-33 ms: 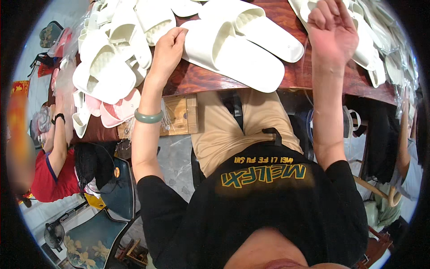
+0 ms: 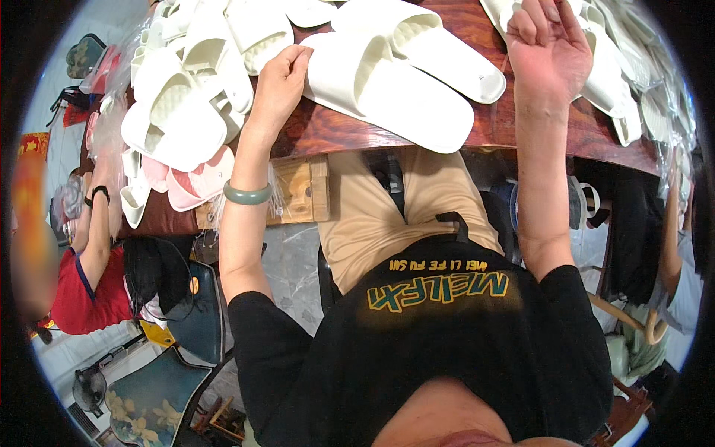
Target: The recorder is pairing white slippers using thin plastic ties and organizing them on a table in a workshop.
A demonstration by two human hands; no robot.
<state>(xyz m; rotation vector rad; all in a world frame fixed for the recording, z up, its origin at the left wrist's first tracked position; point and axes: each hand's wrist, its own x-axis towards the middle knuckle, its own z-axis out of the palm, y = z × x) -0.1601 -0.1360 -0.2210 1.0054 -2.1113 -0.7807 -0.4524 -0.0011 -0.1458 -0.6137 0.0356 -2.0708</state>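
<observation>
Two white slide slippers lie side by side on the dark red wood-grain table in front of me. My left hand (image 2: 280, 83) is closed, thumb and fingers pinched at the left end of the nearer slipper (image 2: 417, 104). The farther slipper (image 2: 454, 59) rests just behind it, partly covered by its strap. My right hand (image 2: 550, 56) is raised at the upper edge of the view, palm up, fingers curled in. Its thumb and forefinger run up to the picture's edge, so what they hold, if anything, is hidden.
More white slippers (image 2: 175, 112) are heaped at left, with pink slippers (image 2: 201, 179) below them. Another white pile (image 2: 618, 104) with clear plastic lies at right. A wooden drawer (image 2: 298, 190) sits under the table edge. A person in a red top (image 2: 86, 290) works at left; another person's arm (image 2: 672, 231) shows at right.
My right hand and forearm have shifted very slightly left. My left hand and the slippers stay where they were.
</observation>
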